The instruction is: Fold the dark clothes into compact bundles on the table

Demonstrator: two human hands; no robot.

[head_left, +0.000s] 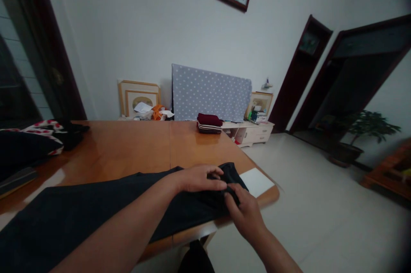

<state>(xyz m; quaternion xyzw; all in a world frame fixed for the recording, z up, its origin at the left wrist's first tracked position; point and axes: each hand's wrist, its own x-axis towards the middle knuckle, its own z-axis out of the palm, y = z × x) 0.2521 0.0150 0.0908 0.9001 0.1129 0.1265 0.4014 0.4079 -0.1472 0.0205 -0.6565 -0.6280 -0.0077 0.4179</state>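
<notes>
A long pair of dark trousers point(93, 204) lies stretched along the near side of the wooden table, its narrow end bunched at the right corner. My left hand point(202, 178) rests over that end, fingers curled and thumb against the cloth. Close beside it, my right hand point(246, 211) pinches the near edge of the fabric between thumb and fingers. Both hands nearly meet at the fold. Part of the trousers is hidden beneath my left forearm.
On the wooden table point(128, 144), a folded stack of dark red and other cloth point(209, 122) sits at the far edge. Dark and flowered clothes point(41, 140) are heaped at left. A white sheet point(257, 182) lies at the right corner. A potted plant point(369, 127) stands on the floor.
</notes>
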